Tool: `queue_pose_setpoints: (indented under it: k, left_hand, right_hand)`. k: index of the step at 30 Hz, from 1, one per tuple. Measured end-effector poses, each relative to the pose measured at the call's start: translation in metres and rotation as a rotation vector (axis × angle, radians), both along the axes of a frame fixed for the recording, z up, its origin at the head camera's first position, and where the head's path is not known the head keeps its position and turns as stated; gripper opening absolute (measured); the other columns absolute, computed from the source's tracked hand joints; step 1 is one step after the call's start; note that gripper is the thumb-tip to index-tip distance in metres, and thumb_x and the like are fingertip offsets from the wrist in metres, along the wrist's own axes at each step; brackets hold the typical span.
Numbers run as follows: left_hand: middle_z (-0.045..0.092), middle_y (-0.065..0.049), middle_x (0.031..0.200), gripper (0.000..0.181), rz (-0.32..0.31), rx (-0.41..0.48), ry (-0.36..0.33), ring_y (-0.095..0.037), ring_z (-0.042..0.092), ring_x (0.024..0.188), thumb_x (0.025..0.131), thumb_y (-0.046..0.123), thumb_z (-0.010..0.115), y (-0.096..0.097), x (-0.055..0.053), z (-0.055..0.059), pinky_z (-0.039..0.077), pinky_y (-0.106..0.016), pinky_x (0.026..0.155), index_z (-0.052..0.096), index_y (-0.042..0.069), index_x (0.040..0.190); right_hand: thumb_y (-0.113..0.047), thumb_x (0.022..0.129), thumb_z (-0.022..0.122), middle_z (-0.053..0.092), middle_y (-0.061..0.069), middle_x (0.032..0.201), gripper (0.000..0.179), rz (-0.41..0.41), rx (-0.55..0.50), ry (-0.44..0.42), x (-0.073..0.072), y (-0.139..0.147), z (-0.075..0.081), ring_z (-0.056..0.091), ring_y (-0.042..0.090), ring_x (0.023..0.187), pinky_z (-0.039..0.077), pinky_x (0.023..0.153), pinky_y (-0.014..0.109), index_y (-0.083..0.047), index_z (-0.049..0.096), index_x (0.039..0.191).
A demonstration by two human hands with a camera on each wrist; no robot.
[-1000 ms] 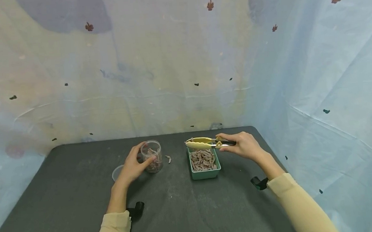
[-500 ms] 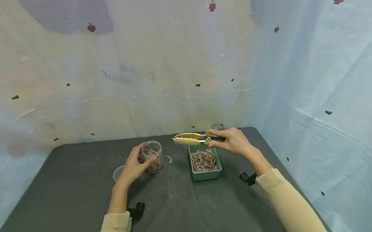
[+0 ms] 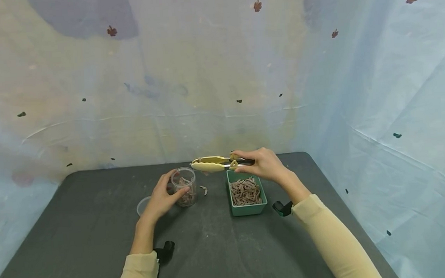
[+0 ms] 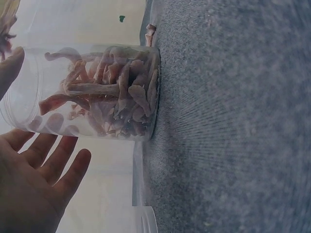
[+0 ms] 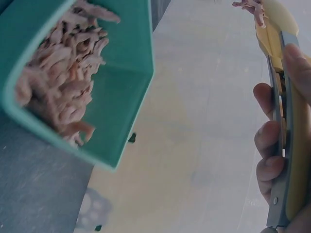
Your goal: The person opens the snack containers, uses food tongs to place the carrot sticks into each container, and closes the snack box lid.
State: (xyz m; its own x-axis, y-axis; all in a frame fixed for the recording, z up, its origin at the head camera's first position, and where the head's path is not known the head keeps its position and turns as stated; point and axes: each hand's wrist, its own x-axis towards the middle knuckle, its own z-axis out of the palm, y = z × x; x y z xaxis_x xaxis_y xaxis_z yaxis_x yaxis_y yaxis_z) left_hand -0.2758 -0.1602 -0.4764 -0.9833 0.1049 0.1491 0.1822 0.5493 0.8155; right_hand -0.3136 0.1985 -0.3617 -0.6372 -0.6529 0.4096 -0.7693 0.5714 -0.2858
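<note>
A clear plastic jar (image 3: 185, 191) (image 4: 92, 92), partly filled with brownish pasta pieces, stands on the dark table (image 3: 79, 233). My left hand (image 3: 161, 198) (image 4: 36, 179) curls around its near side. My right hand (image 3: 260, 165) (image 5: 282, 160) grips yellow tongs (image 3: 212, 164) (image 5: 279, 63) and holds them level in the air, tips pointing left just right of the jar's mouth. A pasta piece (image 5: 249, 7) is pinched at the tips. A green tub (image 3: 246, 194) (image 5: 87, 82) full of the same pasta sits below the right hand.
A clear lid (image 3: 143, 206) lies left of the jar. One stray pasta piece (image 3: 204, 190) rests on the table between jar and tub. A patterned pale sheet (image 3: 211, 80) hangs behind and to the right. The table's right edge (image 3: 340, 195) runs close to the tub.
My right hand has carried the tongs leftward and slightly up, from over the green tub toward the jar. The left hand and jar have stayed put.
</note>
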Motion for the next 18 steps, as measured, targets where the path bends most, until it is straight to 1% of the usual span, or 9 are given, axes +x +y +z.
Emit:
queue_pose_setpoints:
  k: [3, 7, 11, 15, 18]
  left_hand:
    - [0.036, -0.021, 0.158, 0.092, -0.003, 0.006, -0.006, -0.044, 0.039, 0.143, 0.093, 0.054, 0.075, 0.000, 0.000, 0.001, 0.040, -0.063, 0.114, 0.031, 0.014, 0.163]
    - [0.035, -0.021, 0.159, 0.093, -0.013, 0.005, -0.009, -0.044, 0.039, 0.144, 0.093, 0.056, 0.074, 0.000, 0.000, 0.002, 0.040, -0.063, 0.114, 0.030, 0.013, 0.164]
    - [0.035, -0.021, 0.158, 0.093, -0.019, 0.007, -0.002, -0.044, 0.039, 0.143, 0.094, 0.054, 0.075, -0.001, 0.000, 0.001, 0.041, -0.063, 0.113, 0.030, 0.012, 0.163]
    - [0.035, -0.021, 0.158, 0.093, -0.016, 0.016, -0.002, -0.044, 0.039, 0.144, 0.094, 0.053, 0.075, -0.001, 0.001, 0.000, 0.041, -0.063, 0.113, 0.029, 0.011, 0.164]
    - [0.034, -0.021, 0.159, 0.095, -0.012, 0.022, -0.008, -0.044, 0.038, 0.144, 0.094, 0.053, 0.075, -0.002, 0.002, 0.001, 0.040, -0.063, 0.114, 0.027, 0.011, 0.164]
  right_hand:
    - [-0.032, 0.091, 0.081, 0.075, -0.001, 0.082, 0.055, 0.006, 0.011, -0.004, -0.002, -0.008, 0.002, 0.028, 0.003, 0.042, 0.030, 0.047, 0.025, -0.020, 0.066, 0.143]
    - [-0.035, 0.090, 0.082, 0.068, -0.004, 0.070, 0.057, -0.009, 0.043, -0.011, -0.004, -0.019, 0.004, 0.029, 0.005, 0.043, 0.029, 0.048, 0.025, -0.021, 0.066, 0.144]
    - [-0.034, 0.090, 0.083, 0.067, -0.005, 0.068, 0.059, -0.004, 0.058, -0.013, -0.007, -0.029, 0.004, 0.029, 0.005, 0.043, 0.029, 0.048, 0.025, -0.021, 0.066, 0.144]
    - [-0.037, 0.090, 0.082, 0.067, -0.004, 0.067, 0.060, 0.011, 0.072, 0.011, -0.008, -0.039, 0.003, 0.028, 0.005, 0.043, 0.027, 0.049, 0.024, -0.020, 0.065, 0.144]
    - [-0.041, 0.090, 0.080, 0.068, -0.002, 0.068, 0.060, 0.009, 0.090, 0.026, -0.008, -0.045, 0.002, 0.030, 0.005, 0.044, 0.027, 0.049, 0.024, -0.020, 0.065, 0.145]
